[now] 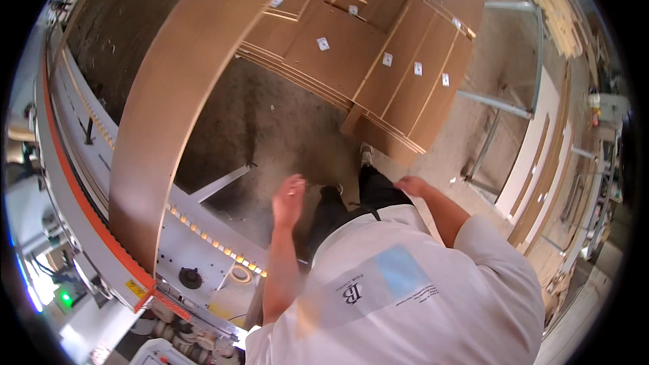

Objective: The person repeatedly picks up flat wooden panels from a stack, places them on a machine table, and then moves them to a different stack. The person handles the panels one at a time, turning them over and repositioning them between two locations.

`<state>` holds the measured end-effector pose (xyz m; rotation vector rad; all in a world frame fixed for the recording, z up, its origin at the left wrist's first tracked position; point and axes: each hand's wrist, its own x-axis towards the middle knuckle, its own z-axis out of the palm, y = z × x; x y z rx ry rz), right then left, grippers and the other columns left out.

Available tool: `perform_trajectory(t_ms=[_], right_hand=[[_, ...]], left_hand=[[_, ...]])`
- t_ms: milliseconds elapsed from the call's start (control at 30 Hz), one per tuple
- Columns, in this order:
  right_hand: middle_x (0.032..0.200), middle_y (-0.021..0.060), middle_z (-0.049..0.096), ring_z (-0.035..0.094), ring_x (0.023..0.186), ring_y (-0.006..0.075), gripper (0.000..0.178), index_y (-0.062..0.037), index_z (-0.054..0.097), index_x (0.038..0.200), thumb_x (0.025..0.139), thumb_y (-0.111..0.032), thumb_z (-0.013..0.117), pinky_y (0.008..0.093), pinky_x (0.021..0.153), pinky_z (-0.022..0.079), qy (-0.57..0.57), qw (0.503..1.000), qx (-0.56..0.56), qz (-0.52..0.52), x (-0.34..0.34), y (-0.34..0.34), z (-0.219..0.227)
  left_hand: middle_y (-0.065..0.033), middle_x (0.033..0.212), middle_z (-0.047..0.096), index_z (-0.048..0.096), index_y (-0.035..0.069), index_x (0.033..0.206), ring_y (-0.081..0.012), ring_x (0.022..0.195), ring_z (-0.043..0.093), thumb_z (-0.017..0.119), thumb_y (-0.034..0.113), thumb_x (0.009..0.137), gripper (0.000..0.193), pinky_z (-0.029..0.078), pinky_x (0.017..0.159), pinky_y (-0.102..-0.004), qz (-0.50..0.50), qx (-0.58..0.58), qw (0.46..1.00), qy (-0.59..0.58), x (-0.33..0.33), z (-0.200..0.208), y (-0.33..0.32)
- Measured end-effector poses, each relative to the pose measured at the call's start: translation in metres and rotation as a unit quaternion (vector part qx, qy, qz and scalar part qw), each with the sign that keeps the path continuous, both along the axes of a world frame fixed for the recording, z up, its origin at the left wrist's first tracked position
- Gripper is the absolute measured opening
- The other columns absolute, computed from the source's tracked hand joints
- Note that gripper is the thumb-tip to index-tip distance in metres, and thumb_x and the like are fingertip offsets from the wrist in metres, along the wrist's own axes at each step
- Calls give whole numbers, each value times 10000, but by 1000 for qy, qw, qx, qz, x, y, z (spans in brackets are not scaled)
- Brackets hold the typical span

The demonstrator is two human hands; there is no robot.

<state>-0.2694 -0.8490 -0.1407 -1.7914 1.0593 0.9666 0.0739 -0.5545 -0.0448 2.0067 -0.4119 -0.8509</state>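
Observation:
My left hand is raised in front of my body, to the right of the machine's pale side, with its fingers loosely extended and nothing seen in them. My right hand hangs beside my thigh, touching or just above the dark trousers; its fingers look loosely stretched and empty. A long brown panel lies at the left, its near end on the edge-banding-like machine with an orange-red strip. Neither hand touches this panel.
Ahead are stacks of brown boards with small white labels. A metal frame stands at the right, near long leaning or lying strips. A roll of tape sits on the machine beside a row of yellowish rollers.

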Motion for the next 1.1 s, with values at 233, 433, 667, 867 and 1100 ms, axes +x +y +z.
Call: perform_trajectory(t_ms=[233,433,667,867,1100], right_hand=[[1111,207,731,673,1118,355,613,-38,713,1150,880,-585,653,443,952,512,-64,949,-139,-275,-62,-92,-120],[1246,246,675,642,1192,373,884,27,612,1293,788,-693,698,456,1027,486,84,888,-197,-407,-76,-191,-199],[1266,189,683,665,1152,309,878,44,614,1295,743,-605,826,409,1001,494,11,830,-172,-531,-88,-230,-250],[1125,95,725,668,997,182,625,26,682,1199,807,-429,852,331,891,515,-133,732,-65,-665,-134,-220,-243],[1001,84,729,665,925,201,465,8,720,1109,841,-362,810,355,834,515,-199,693,-179,-670,-123,-212,-101]], left_hand=[[-114,1106,743,667,109,1262,-256,1011,718,631,319,986,349,550,895,-363,-249,166,948,108,-107,-47,-49],[-156,1101,733,659,104,1265,-303,1023,707,627,338,989,363,542,911,-384,-227,292,915,162,-152,-72,-20],[-103,1037,749,648,33,1267,-161,938,710,614,257,996,354,547,870,-302,-121,328,905,242,-170,-82,-28],[-101,1075,751,632,20,1281,-166,951,713,604,219,1010,338,553,874,-298,-124,294,911,262,-177,-70,-75],[-111,1076,750,632,16,1273,-169,949,711,599,227,1017,333,549,876,-302,-147,225,940,212,-166,-62,-100]])
